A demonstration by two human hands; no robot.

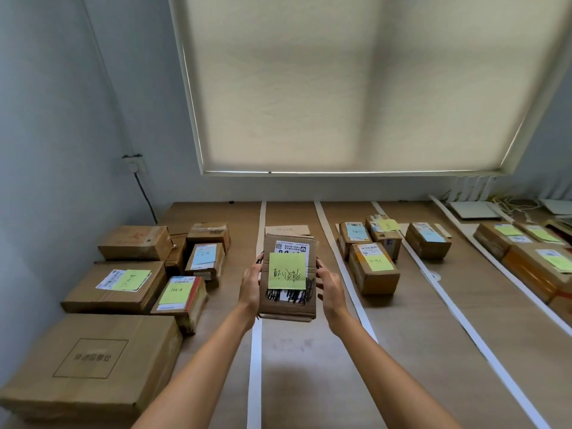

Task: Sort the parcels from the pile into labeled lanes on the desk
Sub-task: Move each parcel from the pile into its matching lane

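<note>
Both hands, left (251,287) and right (330,291), grip one parcel (288,278) over the table (418,335); several are already sorted, the pile (130,283) isn't done.

Held brown corrugated-cardboard parcel (288,305): matt, creased, with a yellow-green paper sticky note (287,271). Brown wood-look desk (418,351) smooth, slight sheen; white lane strips (255,366) flat, papery. Cream fabric roller blind (356,82) matt.

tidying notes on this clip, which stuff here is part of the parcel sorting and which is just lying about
Part of the job:
held parcel in left hand and right hand
pile
tape strips
sorted boxes

Just lying about:
window blind
wall socket
cables
</note>
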